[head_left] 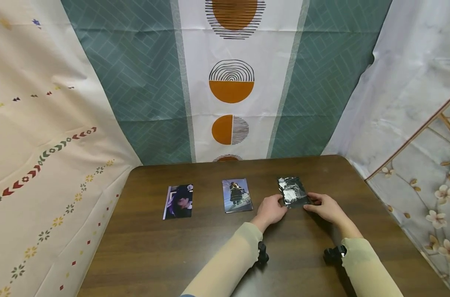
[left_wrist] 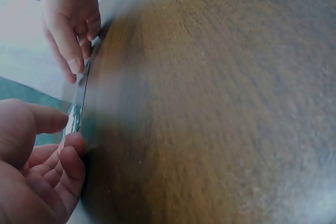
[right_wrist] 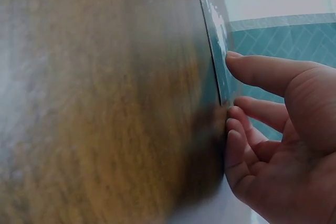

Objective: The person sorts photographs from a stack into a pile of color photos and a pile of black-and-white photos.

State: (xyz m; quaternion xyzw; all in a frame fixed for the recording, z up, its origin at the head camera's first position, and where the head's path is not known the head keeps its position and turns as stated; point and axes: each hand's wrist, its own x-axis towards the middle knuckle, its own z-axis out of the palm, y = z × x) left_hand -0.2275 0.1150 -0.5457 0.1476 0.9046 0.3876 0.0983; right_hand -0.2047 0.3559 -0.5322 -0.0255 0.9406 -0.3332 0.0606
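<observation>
A dark, glossy photo card [head_left: 292, 192] lies at the right of the brown table, its face partly washed out by glare. At its lower left corner, my left hand [head_left: 272, 210] holds the edge between thumb and curled fingers. My right hand [head_left: 326, 207] holds the lower right corner, thumb at the near edge and fingers at the side. Seen from the right wrist, the card [right_wrist: 215, 40] lies low along the tabletop, with the right thumb [right_wrist: 252, 66] against it. From the left wrist view it shows only as a thin strip between both hands.
A small stack of photo cards [head_left: 237, 196] showing a dark-clothed figure lies left of my left hand. Farther left is another photo card [head_left: 178, 202] with a dark-haired figure. Patterned cloths [head_left: 151, 82] hang behind the wooden table [head_left: 143, 255] and at both sides.
</observation>
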